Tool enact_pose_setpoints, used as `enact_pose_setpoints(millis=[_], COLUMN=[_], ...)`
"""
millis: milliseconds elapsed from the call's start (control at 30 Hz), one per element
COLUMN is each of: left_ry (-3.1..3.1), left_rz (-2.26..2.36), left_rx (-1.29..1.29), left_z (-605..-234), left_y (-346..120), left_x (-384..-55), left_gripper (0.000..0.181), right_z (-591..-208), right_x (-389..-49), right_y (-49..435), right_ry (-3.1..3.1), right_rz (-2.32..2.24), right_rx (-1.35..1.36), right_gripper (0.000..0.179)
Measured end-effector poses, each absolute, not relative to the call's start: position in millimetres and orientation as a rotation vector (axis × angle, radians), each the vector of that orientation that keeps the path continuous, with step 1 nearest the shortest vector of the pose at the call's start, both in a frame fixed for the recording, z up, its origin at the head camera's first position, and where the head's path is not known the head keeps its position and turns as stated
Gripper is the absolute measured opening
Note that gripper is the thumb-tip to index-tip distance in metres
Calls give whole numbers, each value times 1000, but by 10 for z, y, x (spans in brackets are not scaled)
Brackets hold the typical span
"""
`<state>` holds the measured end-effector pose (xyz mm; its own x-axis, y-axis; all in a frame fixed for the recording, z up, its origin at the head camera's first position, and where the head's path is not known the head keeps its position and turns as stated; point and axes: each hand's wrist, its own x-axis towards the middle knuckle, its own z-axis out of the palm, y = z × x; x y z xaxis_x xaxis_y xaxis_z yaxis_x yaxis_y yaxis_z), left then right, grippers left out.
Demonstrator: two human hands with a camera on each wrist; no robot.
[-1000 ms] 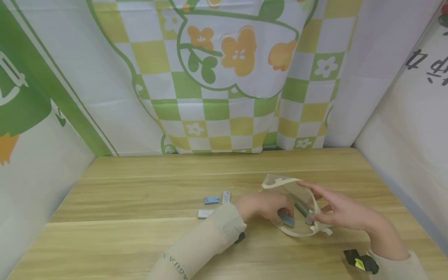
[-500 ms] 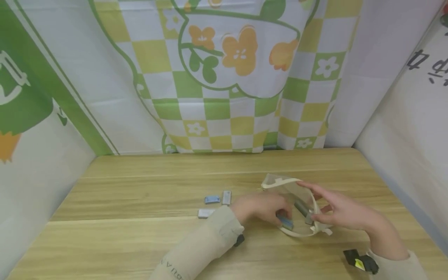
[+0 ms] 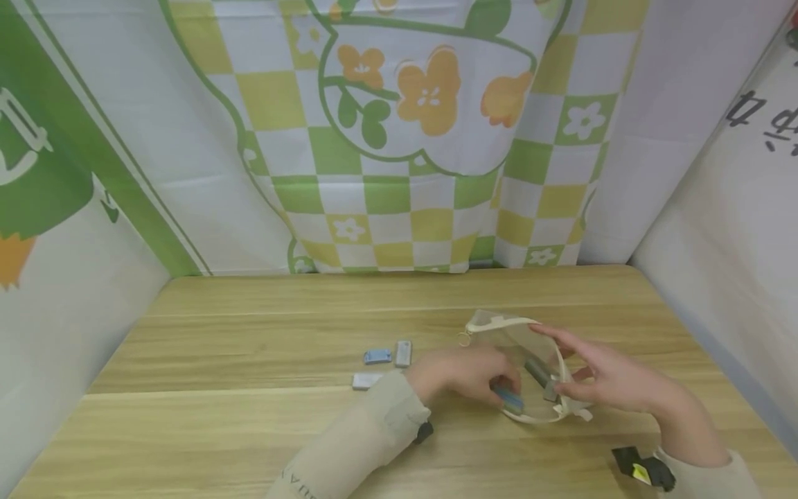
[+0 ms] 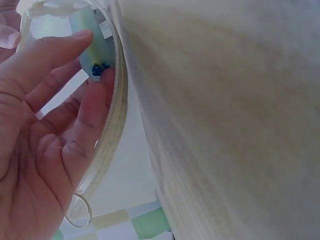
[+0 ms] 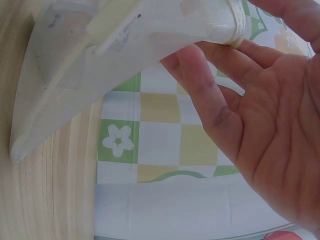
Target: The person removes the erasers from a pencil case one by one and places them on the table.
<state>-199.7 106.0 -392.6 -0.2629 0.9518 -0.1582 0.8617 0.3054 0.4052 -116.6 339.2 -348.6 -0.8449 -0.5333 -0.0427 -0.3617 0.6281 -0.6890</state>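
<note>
My left hand (image 3: 476,374) pinches a small blue-green block (image 3: 510,399) at the mouth of a translucent zipper pouch (image 3: 528,418). In the left wrist view, the thumb and fingertips press on that block (image 4: 95,45), which has a dark blue mark at one end. My right hand (image 3: 614,374) grips the pouch's right rim, fingers spread, and the mouth gapes. A dark grey-green stick-like item (image 3: 537,371) lies inside the pouch. From the right wrist, the pouch wall (image 5: 55,95) shows pale items through it, too blurred to name.
Left of the pouch, a small blue block (image 3: 377,356), a grey block (image 3: 403,353) and a white block (image 3: 365,380) lie on the wooden table (image 3: 218,430). My left sleeve partly covers the white one. A patterned curtain (image 3: 386,194) hangs behind the table.
My left hand has shifted slightly left with the blue-green block, and the block has tilted a little. The zipper's ring now shows more clearly. My right hand has stayed put.
</note>
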Motion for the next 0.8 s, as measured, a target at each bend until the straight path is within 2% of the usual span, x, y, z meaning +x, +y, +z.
enact_pose_setpoints(millis=[800], left_ry=[2212], left_rz=[471], left_rx=[1629], left_z=[-3897], left_y=[896], left_x=[-1967], left_gripper=[28], right_z=[-3509], right_x=[-1178], right_y=[3397], right_ry=[2616], right_rz=[-1036], right_rx=[-758], right_gripper=[83])
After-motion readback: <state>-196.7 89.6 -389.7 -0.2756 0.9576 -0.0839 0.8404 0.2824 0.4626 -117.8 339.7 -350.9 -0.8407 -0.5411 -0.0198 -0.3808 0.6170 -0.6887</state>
